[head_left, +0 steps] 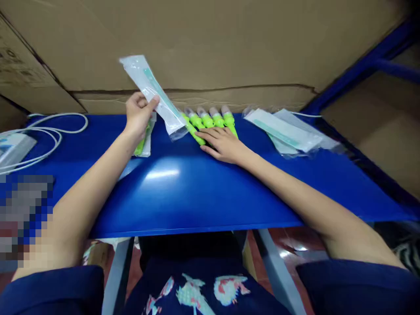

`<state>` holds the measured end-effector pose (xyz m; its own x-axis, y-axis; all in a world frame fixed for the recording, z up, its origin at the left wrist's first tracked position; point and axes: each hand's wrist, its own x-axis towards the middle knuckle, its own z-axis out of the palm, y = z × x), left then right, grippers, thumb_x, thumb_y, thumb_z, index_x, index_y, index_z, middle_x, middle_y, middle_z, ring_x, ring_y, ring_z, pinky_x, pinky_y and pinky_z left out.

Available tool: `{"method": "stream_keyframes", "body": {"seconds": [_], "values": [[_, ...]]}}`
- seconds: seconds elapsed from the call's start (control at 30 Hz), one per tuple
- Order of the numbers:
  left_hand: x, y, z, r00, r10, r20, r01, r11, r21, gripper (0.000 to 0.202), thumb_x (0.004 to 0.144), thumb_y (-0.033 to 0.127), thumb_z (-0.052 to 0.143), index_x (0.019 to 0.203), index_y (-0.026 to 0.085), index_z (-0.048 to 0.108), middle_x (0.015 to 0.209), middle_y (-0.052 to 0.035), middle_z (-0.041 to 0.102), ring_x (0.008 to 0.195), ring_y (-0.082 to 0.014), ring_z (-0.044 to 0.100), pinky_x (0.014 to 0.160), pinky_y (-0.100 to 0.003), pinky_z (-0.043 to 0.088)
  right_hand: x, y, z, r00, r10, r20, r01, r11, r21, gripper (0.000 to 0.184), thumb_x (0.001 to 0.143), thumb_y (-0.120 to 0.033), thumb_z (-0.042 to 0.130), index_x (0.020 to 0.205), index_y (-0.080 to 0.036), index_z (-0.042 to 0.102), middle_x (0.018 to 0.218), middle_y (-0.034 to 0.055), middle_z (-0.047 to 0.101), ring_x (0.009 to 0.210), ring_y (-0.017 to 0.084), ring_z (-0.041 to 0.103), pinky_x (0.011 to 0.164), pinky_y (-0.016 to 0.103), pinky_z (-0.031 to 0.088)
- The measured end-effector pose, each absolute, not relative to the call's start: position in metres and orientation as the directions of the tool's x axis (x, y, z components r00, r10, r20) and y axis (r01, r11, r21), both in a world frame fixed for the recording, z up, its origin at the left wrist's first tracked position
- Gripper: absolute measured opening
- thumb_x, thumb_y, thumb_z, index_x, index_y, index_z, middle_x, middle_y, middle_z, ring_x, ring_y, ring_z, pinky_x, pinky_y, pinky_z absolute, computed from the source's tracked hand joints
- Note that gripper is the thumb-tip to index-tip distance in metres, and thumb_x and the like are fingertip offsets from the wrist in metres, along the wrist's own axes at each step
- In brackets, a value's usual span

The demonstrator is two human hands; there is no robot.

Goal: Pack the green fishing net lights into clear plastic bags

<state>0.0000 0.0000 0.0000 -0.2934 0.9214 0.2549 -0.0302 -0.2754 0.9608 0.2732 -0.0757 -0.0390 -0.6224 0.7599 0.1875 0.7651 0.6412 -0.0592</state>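
Observation:
My left hand (139, 111) pinches a long clear plastic packet (155, 96) with white and teal card inside, raised and slanting above the table. The packet's lower end reaches the leftmost item of a row of bright green sticks (205, 117) with clear greyish caps; their exact kind I cannot make out. Over the lower ends of that row lies my right hand (223, 144), palm down with its fingers stretched out and touching the sticks. Below my left wrist, a packet with a green stick (141, 146) rests on the table, partly hidden by the hand.
Several flat white and teal packets (285, 131) overlap on the right of the blue table (197, 197). White cable (59, 127) coils at the far left beside a white box (16, 151). Cardboard (213, 48) walls the back, and a blue frame bar (348, 70) slants at the right.

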Motion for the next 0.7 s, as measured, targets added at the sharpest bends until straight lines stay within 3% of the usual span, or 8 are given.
{"method": "stream_keyframes", "body": {"seconds": [0.2,0.3,0.43,0.57,0.7], "values": [[-0.017,0.016,-0.016,-0.176,0.939,0.296,-0.01,-0.302,0.953,0.069,0.055,0.063,0.102,0.089,0.024,0.056,0.071,0.0073,0.07,0.066,-0.0091,0.056,0.059,-0.029,0.036,0.279,-0.07,-0.047,-0.548,0.808,0.217,0.81,0.577,-0.101,0.059,0.111,-0.041,0.039,0.156,-0.007,0.058,0.164,0.0221,0.051,0.148,0.043,0.051,0.119,0.064,0.04],[-0.018,0.018,-0.019,-0.171,0.933,0.318,-0.016,-0.325,0.946,0.075,0.047,0.072,0.099,0.087,0.025,0.056,0.073,0.0049,0.071,0.066,-0.0112,0.056,0.059,-0.032,0.036,0.282,-0.067,-0.051,-0.515,0.822,0.241,0.824,0.553,-0.123,0.059,0.112,-0.043,0.037,0.154,-0.009,0.06,0.161,0.0249,0.053,0.149,0.043,0.05,0.12,0.064,0.04],[-0.018,0.019,-0.021,-0.185,0.929,0.32,0.011,-0.324,0.946,0.063,0.059,0.065,0.097,0.088,0.025,0.058,0.074,0.0026,0.07,0.067,-0.0136,0.058,0.062,-0.033,0.041,0.282,-0.066,-0.054,-0.47,0.843,0.261,0.847,0.514,-0.137,0.056,0.112,-0.042,0.036,0.151,-0.012,0.063,0.157,0.0244,0.054,0.148,0.042,0.051,0.12,0.063,0.041],[-0.022,0.02,-0.021,-0.152,0.943,0.296,0.004,-0.299,0.954,0.064,0.06,0.061,0.1,0.092,0.024,0.059,0.073,0.0032,0.071,0.074,-0.0152,0.065,0.063,-0.032,0.047,0.28,-0.067,-0.055,-0.424,0.864,0.274,0.87,0.472,-0.142,0.055,0.112,-0.042,0.036,0.147,-0.012,0.067,0.154,0.0237,0.056,0.145,0.042,0.053,0.118,0.064,0.042],[-0.021,0.019,-0.019,-0.18,0.935,0.304,-0.011,-0.311,0.95,0.057,0.064,0.055,0.1,0.089,0.024,0.059,0.073,0.003,0.071,0.067,-0.0136,0.061,0.057,-0.031,0.041,0.278,-0.071,-0.056,-0.371,0.87,0.323,0.895,0.428,-0.125,0.058,0.112,-0.046,0.032,0.143,-0.013,0.069,0.156,0.0252,0.054,0.141,0.047,0.054,0.11,0.07,0.043]]}}
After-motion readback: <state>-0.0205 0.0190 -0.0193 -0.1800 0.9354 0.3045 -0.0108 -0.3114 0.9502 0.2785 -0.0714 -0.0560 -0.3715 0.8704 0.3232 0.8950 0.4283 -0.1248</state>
